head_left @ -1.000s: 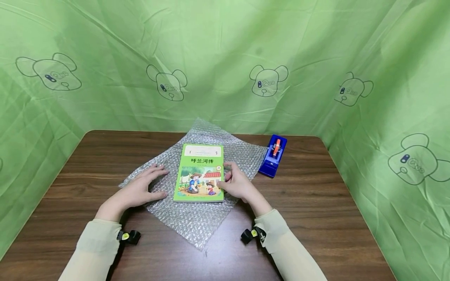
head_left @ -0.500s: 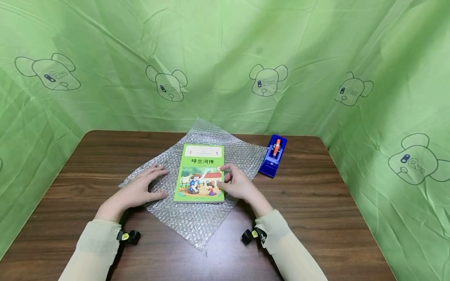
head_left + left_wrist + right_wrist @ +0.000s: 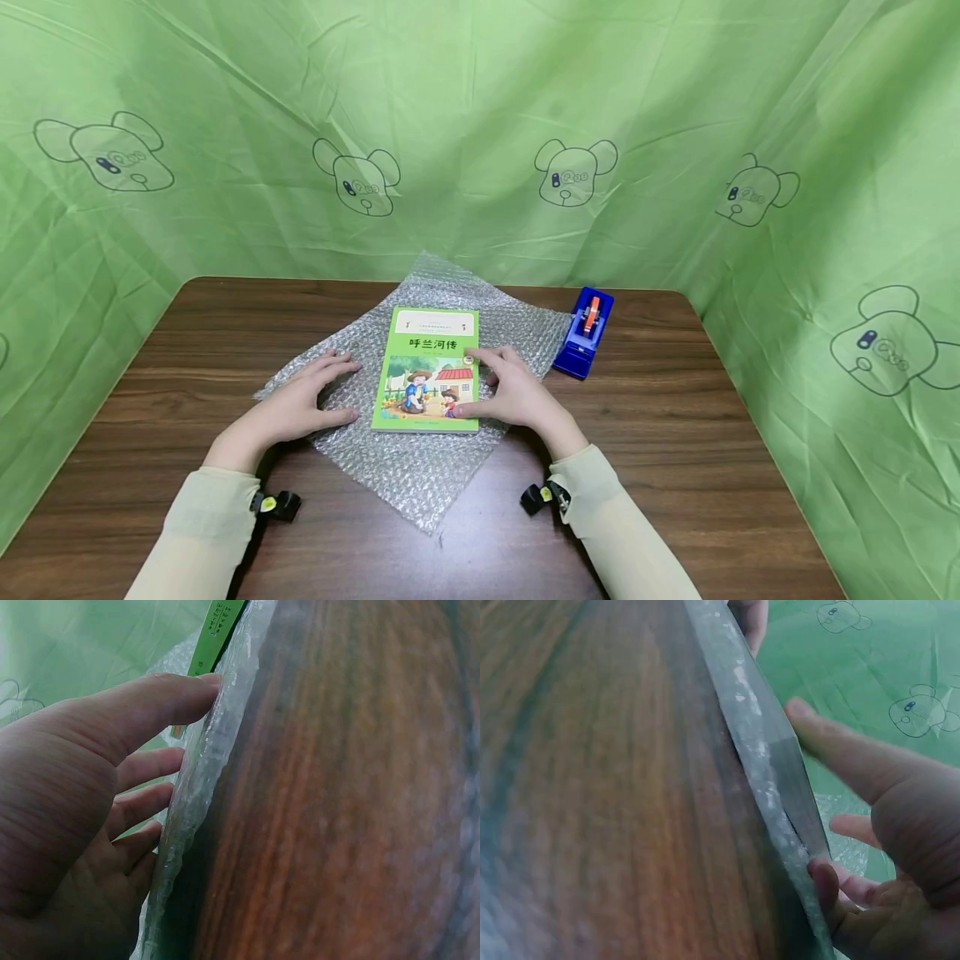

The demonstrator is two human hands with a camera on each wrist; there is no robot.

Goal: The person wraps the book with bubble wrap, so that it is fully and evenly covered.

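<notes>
— On the dark wooden table, what has shifted around the green paperback picture book?

— Mostly the right hand. A second ago its fingers were curled at the book's right edge; now they lie flatter and reach over the lower right corner of the cover, thumb along the near edge. It rests on the book with loosely straightened fingers and grips nothing.

— And the left hand?

— Unchanged: spread flat, palm down, on the clear bubble-wrap sheet just left of the book, pressing it to the table and holding nothing. The left wrist view shows those fingers laid straight against the wrap.

— Has the book itself moved?

— Not visibly. It lies face up in the middle of the wrap, as earlier, the wrap flat beneath it. I'd judge the book is being steadied in place and no fold is begun. The blue tape dispenser stands untouched at the wrap's right corner.
</notes>
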